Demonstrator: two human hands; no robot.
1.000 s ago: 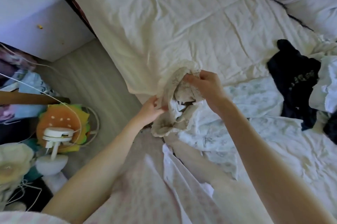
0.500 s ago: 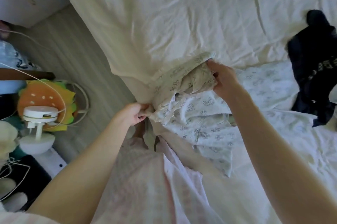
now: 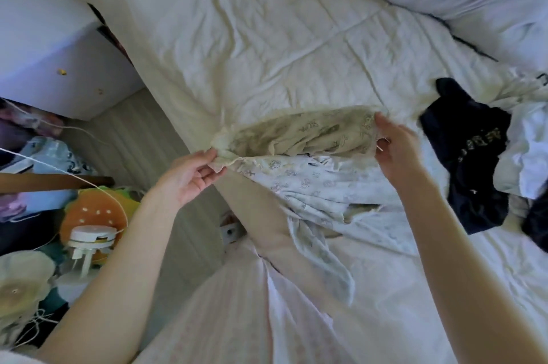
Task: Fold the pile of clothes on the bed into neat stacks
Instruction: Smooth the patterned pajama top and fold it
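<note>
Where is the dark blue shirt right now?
The dark blue shirt lies crumpled on the bed's white quilt at the right of the head view, just beyond the right hand and against a white garment.

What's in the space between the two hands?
In the head view, the printed cloth stretches between them. The left hand pinches one end, the right hand holds the other, and the rest hangs onto the white bed.

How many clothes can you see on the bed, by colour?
Cream printed garment, held by the left hand and right hand: 1
Dark navy garment: 1
White garment: 1
Total: 3 on the bed; the pile runs out of view.
</note>
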